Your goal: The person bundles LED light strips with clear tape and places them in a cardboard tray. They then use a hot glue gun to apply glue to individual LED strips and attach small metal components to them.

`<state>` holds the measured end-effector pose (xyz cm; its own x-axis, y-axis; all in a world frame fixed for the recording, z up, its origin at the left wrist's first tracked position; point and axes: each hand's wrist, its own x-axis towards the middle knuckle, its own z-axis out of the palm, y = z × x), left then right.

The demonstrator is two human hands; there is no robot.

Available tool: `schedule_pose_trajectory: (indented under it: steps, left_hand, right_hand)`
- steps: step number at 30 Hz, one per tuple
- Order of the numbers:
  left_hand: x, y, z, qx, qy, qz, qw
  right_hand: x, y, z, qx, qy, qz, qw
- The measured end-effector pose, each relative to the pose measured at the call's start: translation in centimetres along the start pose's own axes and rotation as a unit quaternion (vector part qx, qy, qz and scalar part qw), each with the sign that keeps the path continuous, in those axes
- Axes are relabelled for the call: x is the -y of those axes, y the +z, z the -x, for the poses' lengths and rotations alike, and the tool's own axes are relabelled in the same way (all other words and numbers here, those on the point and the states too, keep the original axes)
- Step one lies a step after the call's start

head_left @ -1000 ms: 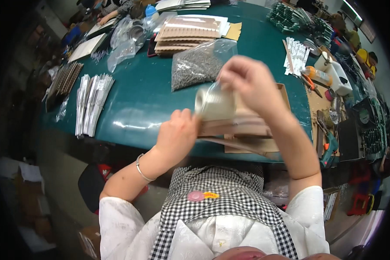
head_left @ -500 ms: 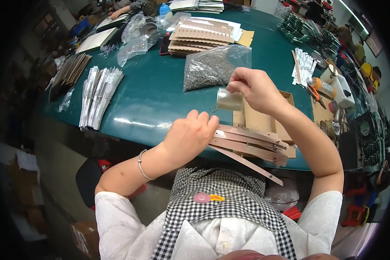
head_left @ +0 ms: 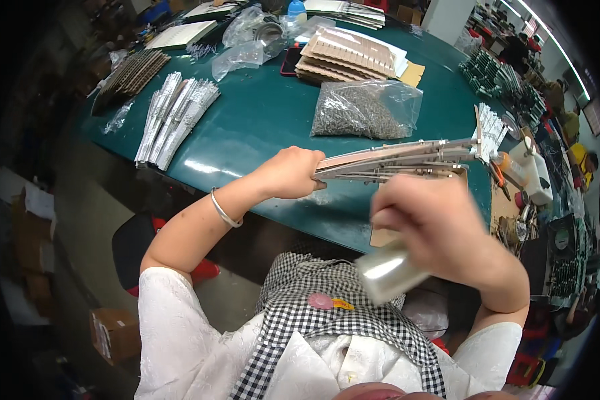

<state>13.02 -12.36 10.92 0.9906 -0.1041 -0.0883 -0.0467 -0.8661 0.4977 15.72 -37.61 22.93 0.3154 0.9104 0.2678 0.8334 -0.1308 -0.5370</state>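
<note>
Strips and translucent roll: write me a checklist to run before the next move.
1. Left hand secure on the strips: ok, closed round their left ends.
2. Strips evenly bunched: not ok, they spread apart toward the right.
3. Translucent roll with the right hand: ok, carried at its underside, though blur hides the exact hold.
4. Roll's free end located: cannot tell, blurred.
5. Bag of small parts clear of both hands: ok, lying on the green table beyond them.

The right hand has swung the tape roll down past the worktop's near edge; the strips in the left hand, drooping there earlier, now point toward the right edge.
</note>
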Motion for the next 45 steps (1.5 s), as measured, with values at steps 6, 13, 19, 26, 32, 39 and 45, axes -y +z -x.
schedule_pose_trajectory:
  steps: [6, 13, 19, 26, 32, 39, 45]
  left_hand:
    - [-2.1, 0.1, 1.9, -0.085, 0.012, -0.086, 0.993]
    - [-2.2, 1.6, 2.5, -0.135, 0.023, -0.204, 0.969]
    - [-1.6, 1.2, 1.1, -0.15, 0.039, -0.217, 0.964]
    - [-1.6, 1.0, 1.4, -0.172, 0.059, -0.207, 0.961]
    - [-2.7, 2.7, 2.1, -0.153, 0.063, -0.224, 0.961]
    - [-2.2, 3.5, 2.7, -0.184, 0.087, -0.265, 0.943]
    - [-1.5, 3.3, 2.3, -0.205, 0.149, -0.244, 0.936]
  right_hand:
    - [-5.8, 6.6, -2.8, -0.118, -0.097, 0.09, 0.984]
    - [-7.0, 6.6, -5.0, -0.124, 0.076, 0.074, 0.987]
    - [-4.7, 4.1, -4.8, -0.031, 0.117, 0.064, 0.991]
    - [-4.5, 4.1, -1.9, -0.013, -0.065, 0.031, 0.997]
    - [-6.6, 6.6, -3.0, -0.062, 0.121, 0.049, 0.989]
    - [-7.3, 7.5, -4.5, -0.047, 0.198, 0.015, 0.979]
    - [-10.5, 7.4, -5.7, -0.017, 0.19, 0.008, 0.982]
